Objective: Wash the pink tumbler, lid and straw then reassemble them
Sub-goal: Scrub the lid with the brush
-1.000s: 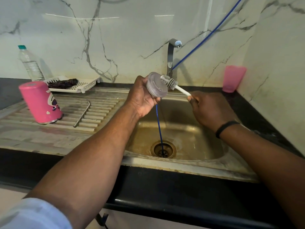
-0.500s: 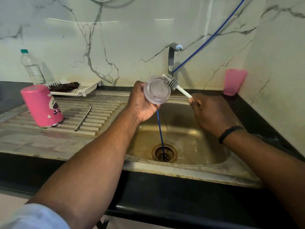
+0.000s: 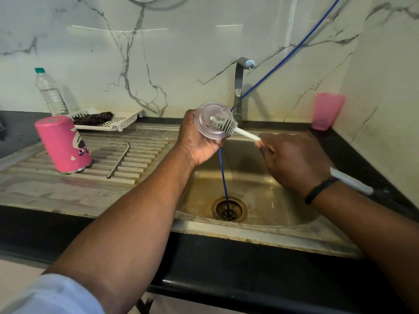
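Centrally, left hand (image 3: 199, 141) grips one clear lid (image 3: 212, 120); right hand (image 3: 292, 159) clamps one brush (image 3: 223, 124), bristles on it. One pink tumbler (image 3: 62, 145) and one straw (image 3: 119, 159) lie left on the steel drainboard (image 3: 29, 177), marble wall behind.

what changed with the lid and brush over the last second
The left hand has turned the clear lid so its face points more toward the camera. The right hand has brought the brush from the lid's edge onto that face. Both grips held. The pink tumbler stays upside down and the metal straw beside it on the drainboard, untouched.
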